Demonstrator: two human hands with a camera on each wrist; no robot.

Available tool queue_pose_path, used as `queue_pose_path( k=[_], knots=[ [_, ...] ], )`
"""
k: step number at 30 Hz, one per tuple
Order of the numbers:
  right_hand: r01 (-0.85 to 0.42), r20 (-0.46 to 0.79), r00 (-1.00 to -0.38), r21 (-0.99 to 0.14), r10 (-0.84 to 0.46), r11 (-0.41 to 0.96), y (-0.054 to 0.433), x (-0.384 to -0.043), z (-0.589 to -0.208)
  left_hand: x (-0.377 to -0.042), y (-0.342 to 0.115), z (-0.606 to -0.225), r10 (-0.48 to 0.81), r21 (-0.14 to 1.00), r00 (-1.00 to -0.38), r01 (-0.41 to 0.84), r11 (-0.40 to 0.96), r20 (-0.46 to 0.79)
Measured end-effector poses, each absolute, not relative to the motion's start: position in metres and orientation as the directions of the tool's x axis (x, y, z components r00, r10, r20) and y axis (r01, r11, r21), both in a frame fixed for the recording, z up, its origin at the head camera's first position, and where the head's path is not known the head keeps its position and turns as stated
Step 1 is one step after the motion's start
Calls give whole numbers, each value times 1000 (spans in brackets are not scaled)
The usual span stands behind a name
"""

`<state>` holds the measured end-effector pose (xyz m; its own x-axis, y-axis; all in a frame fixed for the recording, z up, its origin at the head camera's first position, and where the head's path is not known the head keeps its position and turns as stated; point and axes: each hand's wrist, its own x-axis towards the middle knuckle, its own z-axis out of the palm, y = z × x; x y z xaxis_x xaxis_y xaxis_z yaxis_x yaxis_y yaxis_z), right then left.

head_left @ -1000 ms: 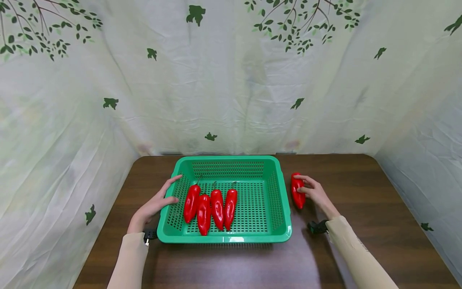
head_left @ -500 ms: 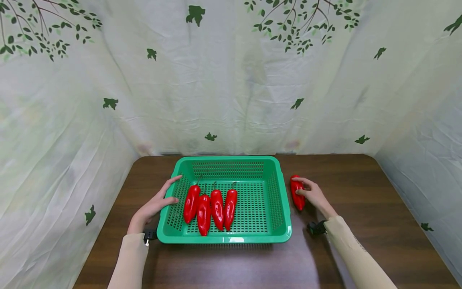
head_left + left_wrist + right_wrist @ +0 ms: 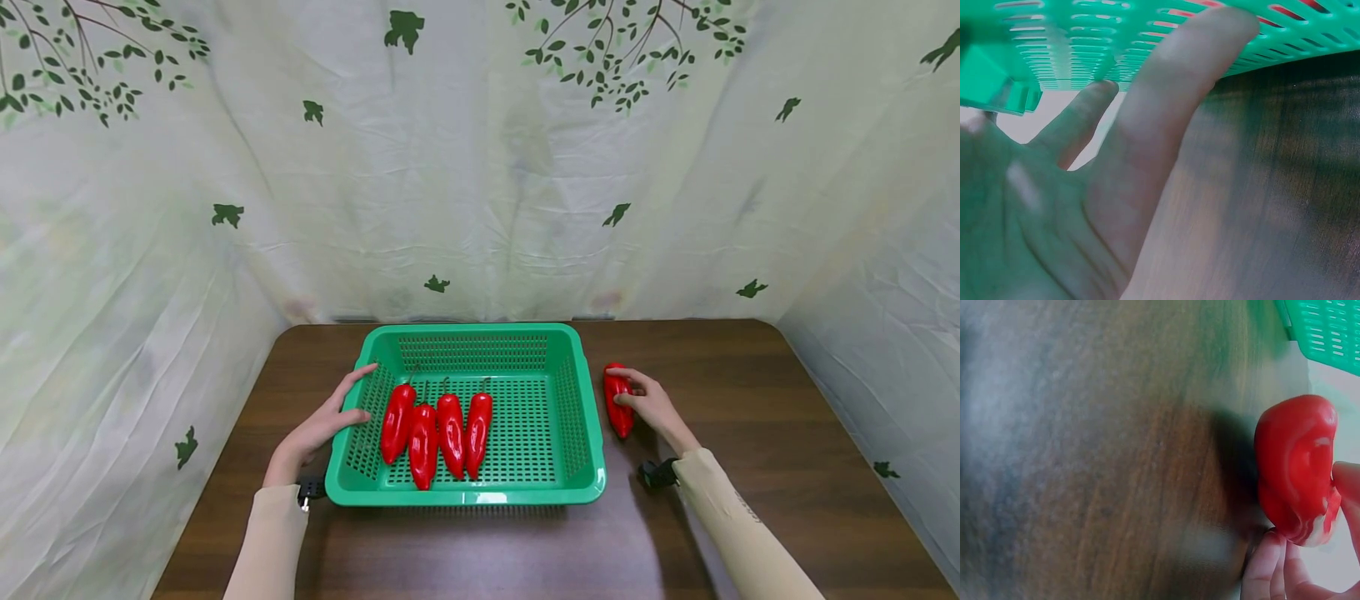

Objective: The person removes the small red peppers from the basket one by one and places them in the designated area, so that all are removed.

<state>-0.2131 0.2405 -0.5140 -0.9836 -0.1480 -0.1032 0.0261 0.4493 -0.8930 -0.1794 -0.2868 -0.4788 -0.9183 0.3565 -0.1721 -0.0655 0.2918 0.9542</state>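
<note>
1. Shifted since one second ago: right hand and single red pepper, both slightly nearer the wearer. Left hand and green basket look unmoved on my feed.
2. Right grip, one: thumb and fingers pinching the single red pepper near its far end; its tapered end points below the pinch, toward the wearer. I cannot tell whether it touches the table.
3. Left grip, one: fingers spread and fairly straight, index finger and thumb reaching over the basket's side rim. On the left wrist camera I see fingers against its slotted outer wall.
4. Green basket, one, perforated, rectangular: just left of the pinch, well clear of it, immediately right of the left hand.
5. Four red peppers, glossy, stemmed: inside the basket, side by side in the half nearer the left hand, stems pointing away from the wearer.
6. Wrist gear: dark band behind the right grip, beige sleeve behind that.
7. Backdrop, pale fabric with green leaf motifs: beyond both grips, past the table's far edge.
</note>
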Motion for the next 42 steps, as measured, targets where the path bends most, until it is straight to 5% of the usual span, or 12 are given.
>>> queue_pose_path(
  k=[42],
  knots=[
    [-90, 37, -987, -936, -158, 341, 241, -210, -481, -180, -287, -479, 362, 954, -915, -69, 290, -176]
  ],
)
